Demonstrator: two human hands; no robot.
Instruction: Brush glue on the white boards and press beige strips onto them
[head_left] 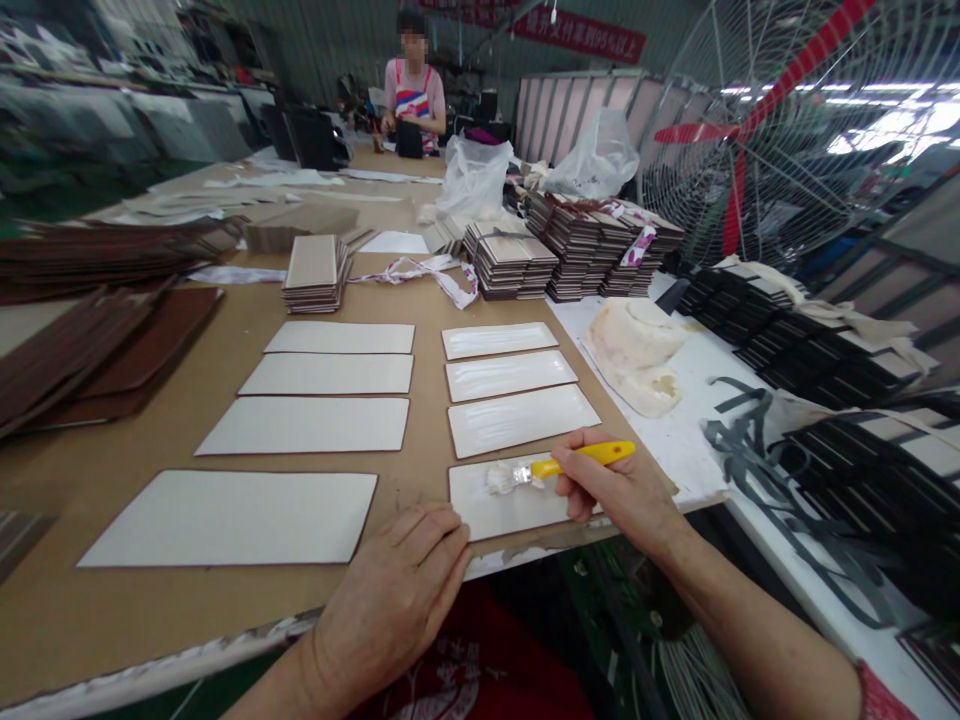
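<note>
In my right hand (600, 480) is a brush with a yellow handle (611, 452), its fingers closed round it. The white-coated bristles (499, 478) touch a white rectangular panel (487, 515) at the table's front edge. My left hand (416, 555) lies palm down, fingers side by side, with its fingertips at this panel's near left corner. Beyond it, three smaller panels (517, 420) carry shiny, streaked white coating. On the left, a column of longer white panels (232, 520) looks plain and matt.
Brown sheets (135, 360) are piled at the left. Banded stacks of panels (510, 262) and a small stack (311, 275) stand farther back. At the right are a crumpled cream bag (634, 350), black bundles (817, 340) and a large fan (739, 130). Another person (412, 95) stands across the table.
</note>
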